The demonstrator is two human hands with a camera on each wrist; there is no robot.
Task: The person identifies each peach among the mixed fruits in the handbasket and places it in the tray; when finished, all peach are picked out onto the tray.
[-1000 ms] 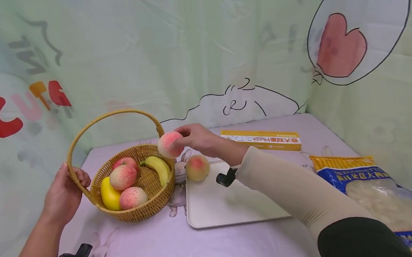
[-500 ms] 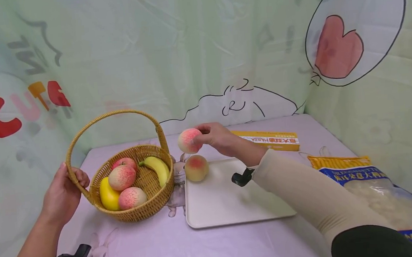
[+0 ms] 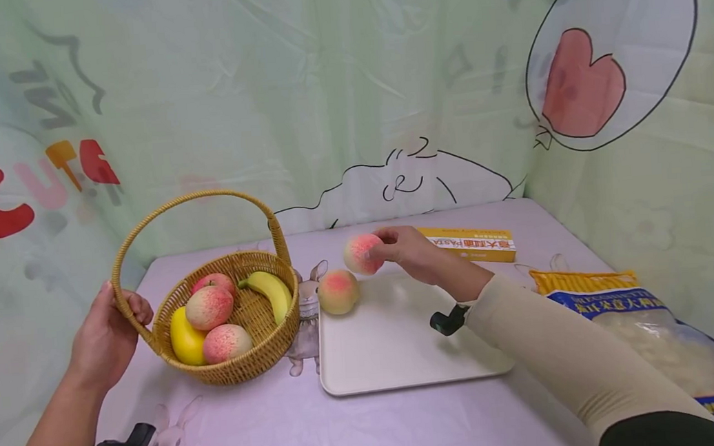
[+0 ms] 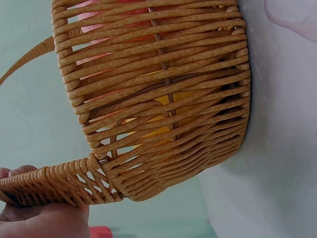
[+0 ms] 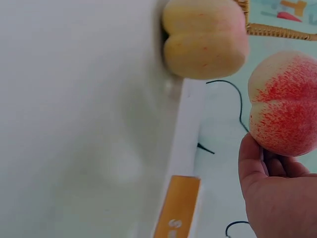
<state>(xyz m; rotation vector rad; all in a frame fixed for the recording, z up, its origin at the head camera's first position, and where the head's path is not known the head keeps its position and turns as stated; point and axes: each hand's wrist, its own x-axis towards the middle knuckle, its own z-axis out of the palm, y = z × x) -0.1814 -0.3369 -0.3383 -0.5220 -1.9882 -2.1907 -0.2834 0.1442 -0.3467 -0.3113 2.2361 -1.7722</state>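
My left hand grips the handle of a wicker basket near its left base; the left wrist view shows the handle in that hand. Inside lie a banana, two speckled pink peaches, a red apple and a yellow fruit. My right hand pinches another pink peach, held above the far edge of a white tray. A yellowish peach sits at the tray's far left corner, just left of the held one.
Behind the right hand lies a yellow pasta box. A blue and yellow bag of pale food lies at the right. Printed curtains surround the table at the back and sides.
My right hand has carried the peach rightward, from beside the basket's right rim to over the tray's far edge. The left hand keeps holding the handle, and the basket stays in place.
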